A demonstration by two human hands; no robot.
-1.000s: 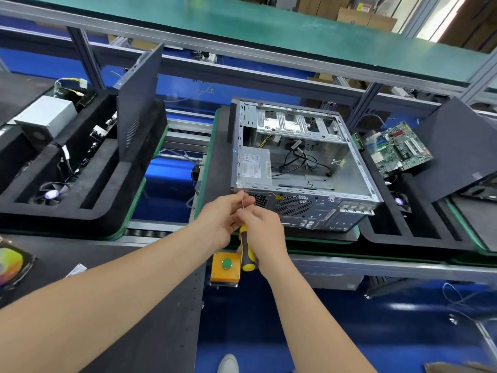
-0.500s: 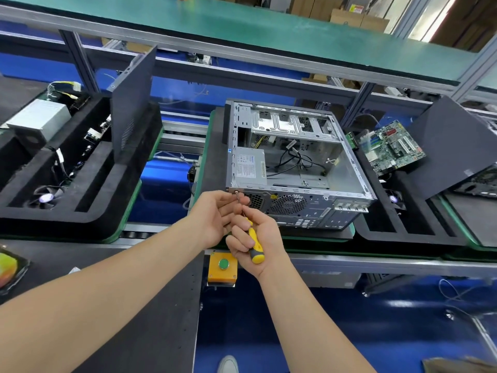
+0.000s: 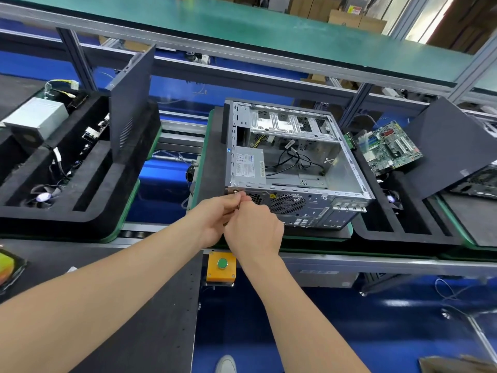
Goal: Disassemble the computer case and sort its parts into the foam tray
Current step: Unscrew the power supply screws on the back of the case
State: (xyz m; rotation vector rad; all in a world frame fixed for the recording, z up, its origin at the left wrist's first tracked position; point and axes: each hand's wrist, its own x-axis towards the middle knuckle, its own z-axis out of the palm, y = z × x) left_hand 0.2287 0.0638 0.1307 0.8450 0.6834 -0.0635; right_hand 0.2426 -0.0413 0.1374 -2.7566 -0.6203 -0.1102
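Note:
The open grey computer case (image 3: pixel 347 168) lies on its side on the conveyor, with a power supply (image 3: pixel 248 165) and loose cables inside. My right hand (image 3: pixel 254 228) grips a screwdriver; its handle is hidden in my fist and only the thin shaft (image 3: pixel 238 202) shows. My left hand (image 3: pixel 215 215) pinches that shaft near the tip. The tip meets a screw (image 3: pixel 235 192) at the upper left corner of the case's rear panel. A black foam tray (image 3: pixel 403 234) to the right holds a green motherboard (image 3: pixel 387 149) and a dark side panel (image 3: pixel 451 146).
Another foam tray (image 3: pixel 88 211) on the left carries a silver power supply (image 3: pixel 35 119), an upright side panel (image 3: pixel 129 103) and a fan (image 3: pixel 43 196). An orange box with a green button (image 3: pixel 222 266) hangs on the bench edge below my hands.
My right hand has rolled over the screwdriver, hiding its yellow handle. The shaft went from upright in front of the case to its tip on the corner screw.

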